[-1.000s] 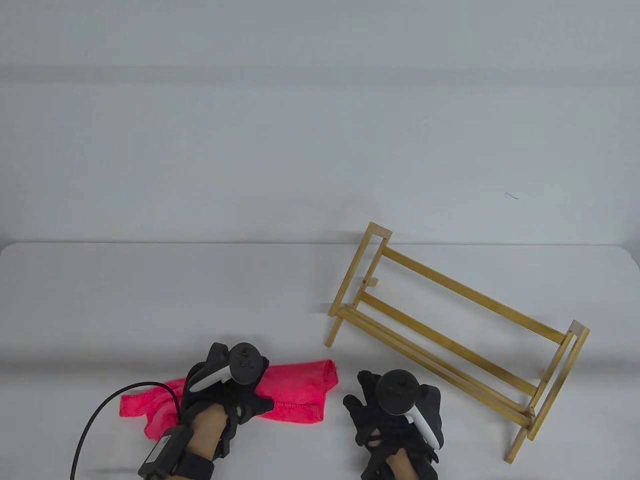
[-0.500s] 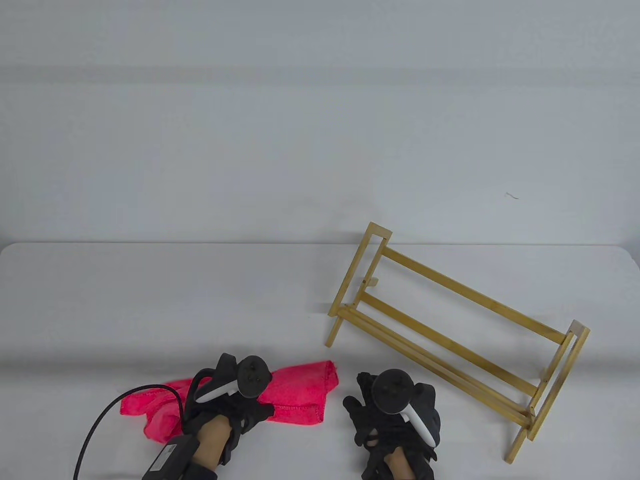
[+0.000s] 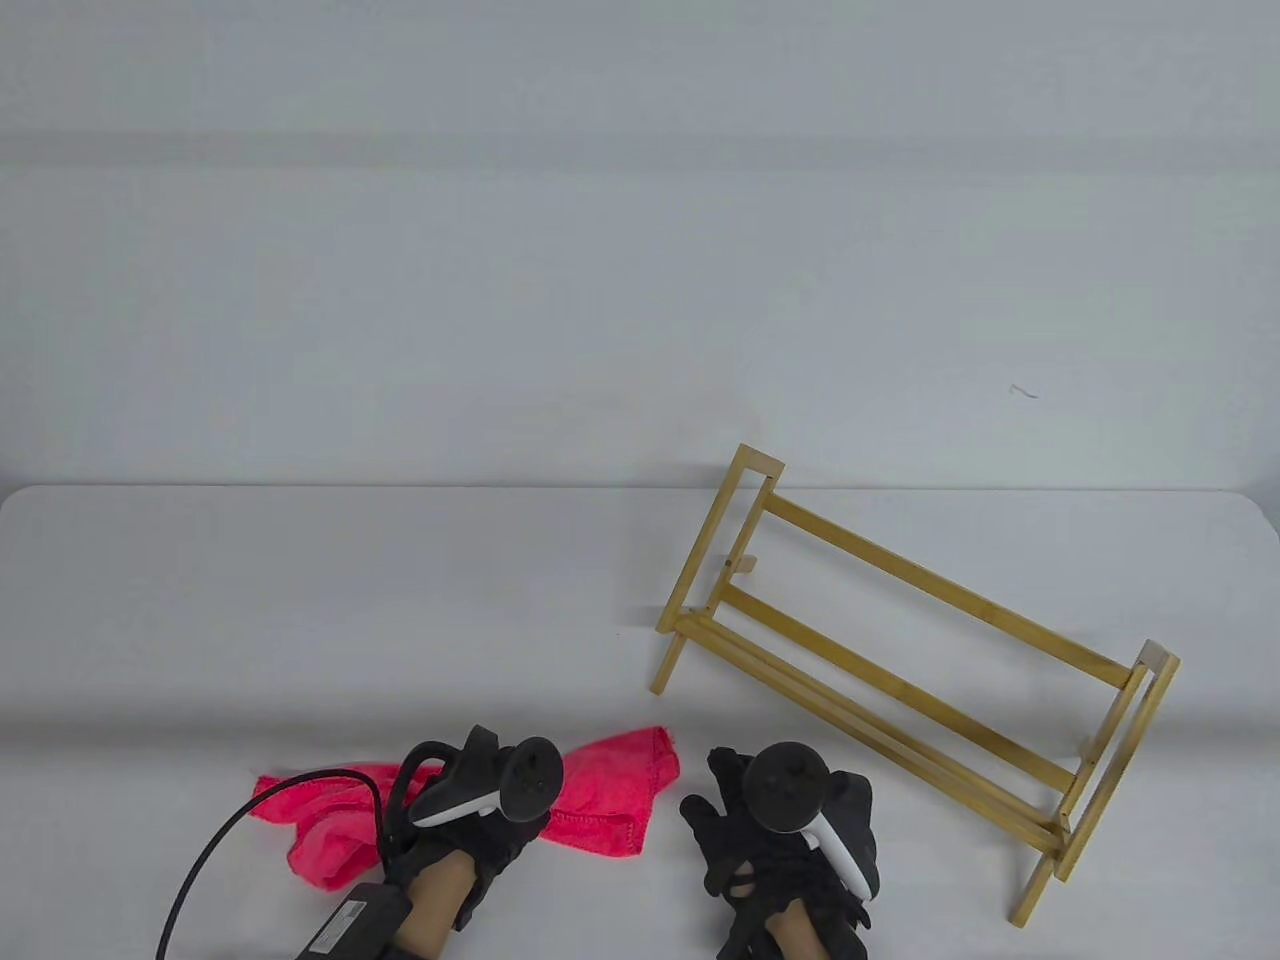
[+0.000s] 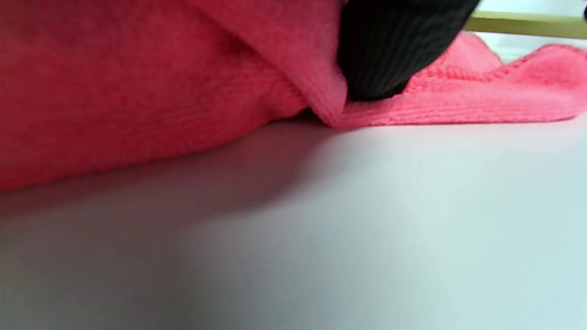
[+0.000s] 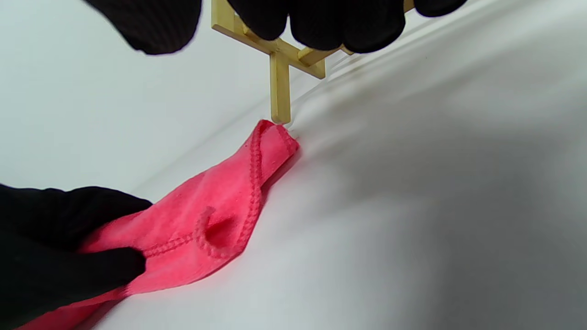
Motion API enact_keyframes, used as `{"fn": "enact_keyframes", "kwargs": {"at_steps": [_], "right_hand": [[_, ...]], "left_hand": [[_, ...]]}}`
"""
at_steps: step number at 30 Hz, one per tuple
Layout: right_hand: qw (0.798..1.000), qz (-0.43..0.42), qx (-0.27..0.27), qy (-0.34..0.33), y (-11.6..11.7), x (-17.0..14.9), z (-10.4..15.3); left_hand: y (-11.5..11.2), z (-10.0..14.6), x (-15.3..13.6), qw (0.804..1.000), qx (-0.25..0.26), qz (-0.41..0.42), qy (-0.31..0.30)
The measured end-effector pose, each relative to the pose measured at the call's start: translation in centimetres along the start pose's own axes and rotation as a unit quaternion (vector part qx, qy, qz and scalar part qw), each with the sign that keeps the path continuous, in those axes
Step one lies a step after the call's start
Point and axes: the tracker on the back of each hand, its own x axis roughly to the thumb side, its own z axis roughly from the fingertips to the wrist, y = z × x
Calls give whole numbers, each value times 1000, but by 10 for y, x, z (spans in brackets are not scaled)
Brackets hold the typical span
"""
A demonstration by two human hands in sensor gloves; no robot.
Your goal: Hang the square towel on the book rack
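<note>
We couldn't see the left hand's [image 3: 470,830] fingers from the table view; its tracker and wrist covered them plus the middle of the crumpled pink-red square cloth towel [image 3: 610,800]. The left wrist view was mostly blurred pink fabric, with one black gloved fingertip [image 4: 390,50] pressing down on a towel fold against the table; how many fingers had hold, we couldn't tell. In the right wrist view the left hand's black fingers [image 5: 69,256] pinched the towel's near edge [image 5: 215,220], so the left hand gripped it. The right hand [image 3: 775,850] sat on the table just right of the towel, not touching it; its fingers [image 5: 321,23] hung spread and empty along the top of its own view, cutting off part of the rack. Both forearms ran out of the bottom edge. The towel lay flat on the table near the front edge, left of centre, long axis roughly left to right, one stitched corner pointing right towards the rack's near leg. The light bamboo slatted book rack [image 3: 900,640] stood right of centre, well apart from the towel, long axis running diagonally from back-left to front-right. A black cable [image 3: 215,850] curved over the towel's left end. The white matte table [image 3: 300,600] met a plain pale grey wall [image 3: 500,250] behind.
</note>
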Motion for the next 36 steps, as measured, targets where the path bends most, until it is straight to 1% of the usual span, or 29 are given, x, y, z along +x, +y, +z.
{"fn": "enact_keyframes", "kwargs": {"at_steps": [3, 8, 13, 19, 22, 24, 25, 28, 31, 36], "right_hand": [[1000, -15, 9, -4, 2, 2, 1], [998, -58, 29, -20, 4, 10, 4], [992, -108, 55, -34, 9, 18, 6], [981, -169, 90, -39, 15, 22, 8], [969, -222, 104, -38, 16, 22, 9], [958, -265, 108, -35, 15, 20, 9], [952, -284, 112, -34, 15, 19, 10], [932, -336, 128, -37, 15, 17, 10], [915, -379, 131, -41, 13, 14, 11], [870, -469, 142, -50, 10, 8, 12]], "left_hand": [[4, 2, -1, 1000, 18, 14, -3], [17, 8, -2, 995, 77, 63, -7], [33, 15, 5, 983, 151, 104, -16], [48, 24, 17, 965, 228, 129, -25], [56, 30, 26, 952, 273, 135, -31], [60, 35, 33, 942, 309, 125, -39], [62, 36, 36, 939, 319, 122, -45], [65, 40, 45, 929, 346, 117, -65], [67, 44, 54, 921, 366, 94, -91], [69, 50, 70, 909, 390, 55, -136]]}}
